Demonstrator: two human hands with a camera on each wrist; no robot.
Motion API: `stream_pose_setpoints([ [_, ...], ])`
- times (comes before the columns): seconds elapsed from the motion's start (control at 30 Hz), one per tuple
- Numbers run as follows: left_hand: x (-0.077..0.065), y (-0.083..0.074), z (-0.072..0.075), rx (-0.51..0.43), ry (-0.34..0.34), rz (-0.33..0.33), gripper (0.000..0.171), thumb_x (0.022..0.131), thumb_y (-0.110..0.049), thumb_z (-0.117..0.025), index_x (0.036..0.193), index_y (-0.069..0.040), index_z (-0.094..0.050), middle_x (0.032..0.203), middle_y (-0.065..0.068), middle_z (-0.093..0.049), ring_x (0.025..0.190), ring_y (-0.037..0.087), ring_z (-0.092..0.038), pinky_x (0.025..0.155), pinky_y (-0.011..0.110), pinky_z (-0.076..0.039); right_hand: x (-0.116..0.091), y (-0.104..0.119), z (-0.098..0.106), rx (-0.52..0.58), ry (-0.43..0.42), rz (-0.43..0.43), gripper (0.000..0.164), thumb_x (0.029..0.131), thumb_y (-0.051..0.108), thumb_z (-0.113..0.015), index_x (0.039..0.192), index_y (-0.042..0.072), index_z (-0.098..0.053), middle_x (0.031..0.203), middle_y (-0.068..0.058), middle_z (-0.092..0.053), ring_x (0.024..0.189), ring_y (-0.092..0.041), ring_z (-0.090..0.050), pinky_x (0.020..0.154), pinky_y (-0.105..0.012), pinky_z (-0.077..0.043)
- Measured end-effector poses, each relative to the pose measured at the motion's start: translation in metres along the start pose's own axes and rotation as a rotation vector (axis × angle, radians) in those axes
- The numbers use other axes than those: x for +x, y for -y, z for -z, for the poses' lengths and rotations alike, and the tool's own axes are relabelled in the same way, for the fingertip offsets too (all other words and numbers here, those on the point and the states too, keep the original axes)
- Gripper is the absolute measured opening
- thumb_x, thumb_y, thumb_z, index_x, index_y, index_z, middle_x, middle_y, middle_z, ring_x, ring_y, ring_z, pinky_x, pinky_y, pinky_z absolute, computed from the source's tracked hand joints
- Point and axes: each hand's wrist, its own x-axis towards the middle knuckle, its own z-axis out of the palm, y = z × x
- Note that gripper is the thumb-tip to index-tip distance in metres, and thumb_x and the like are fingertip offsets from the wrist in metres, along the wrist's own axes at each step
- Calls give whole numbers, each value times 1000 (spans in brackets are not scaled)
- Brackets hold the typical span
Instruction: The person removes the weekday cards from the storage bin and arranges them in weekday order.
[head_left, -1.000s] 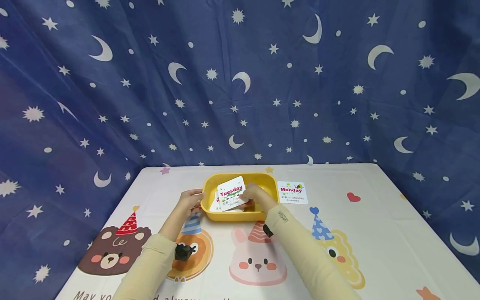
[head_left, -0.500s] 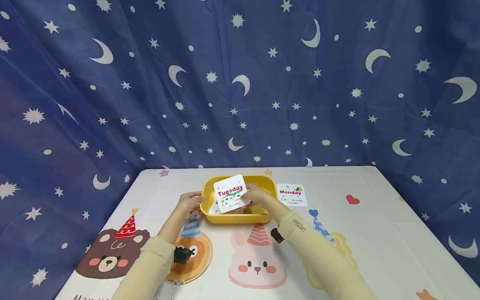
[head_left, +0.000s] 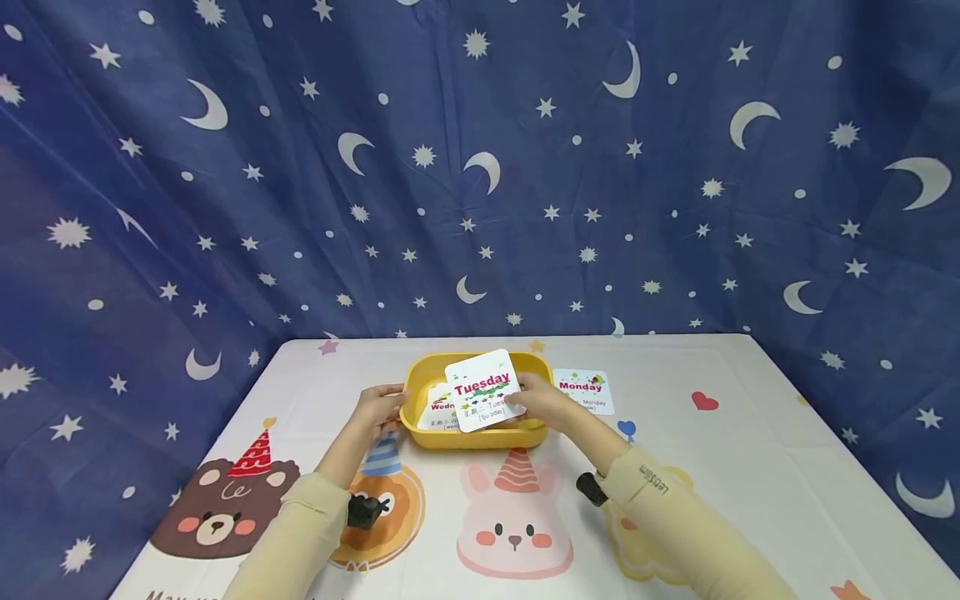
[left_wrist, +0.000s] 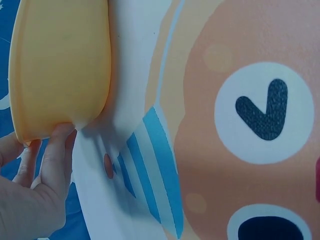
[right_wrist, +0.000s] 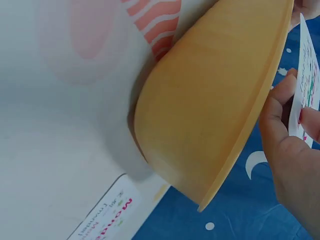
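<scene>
Print on the Tuesday card [head_left: 483, 390] reads plainly in the head view. The right wrist view catches that card at a steep slant but shows what the head view hides: a bent finger behind it, and the card raised above the rim of the yellow basin [head_left: 480, 440]. The left wrist view adds the outside wall at the yellow basin's left end, seen from close by.

The right hand [head_left: 542, 398] pinches the Tuesday card near its right edge, thumb on the printed face and finger behind. The left hand [head_left: 378, 408] holds the left end of the yellow basin, fingers a little apart, a fingertip against the outer wall below the rim; how firmly, I cannot tell.

Inside the yellow basin, toward its left end, lies the "Wedn" card [head_left: 440, 408], partly covered by the Tuesday card in the head view. I cannot tell whether others lie beneath.

The Monday card [head_left: 588, 385] lies on the tablecloth [head_left: 772, 475] just beside the yellow basin's right end, one corner hidden by the right hand in the head view.
</scene>
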Motion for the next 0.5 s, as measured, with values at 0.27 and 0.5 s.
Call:
stream_pose_setpoints([
  [0.27, 1, 1, 0, -7, 3, 3, 41, 95, -12, -56, 133, 1, -48, 112, 21, -62, 66, 10, -61, 56, 21, -54, -24, -6, 13, -65, -52, 1, 48, 92, 1, -51, 137, -7, -35, 117, -22, -59, 89, -16, -63, 84, -35, -56],
  [0.5, 0, -1, -1, -6, 4, 17, 41, 95, -13, -55, 133, 0, -48, 117, 22, -60, 67, 11, -61, 57, 22, -54, -45, -16, 34, -75, 2, 27, 50, 90, 0, -52, 136, -9, -34, 114, -24, -62, 88, -17, -65, 78, -35, -56],
])
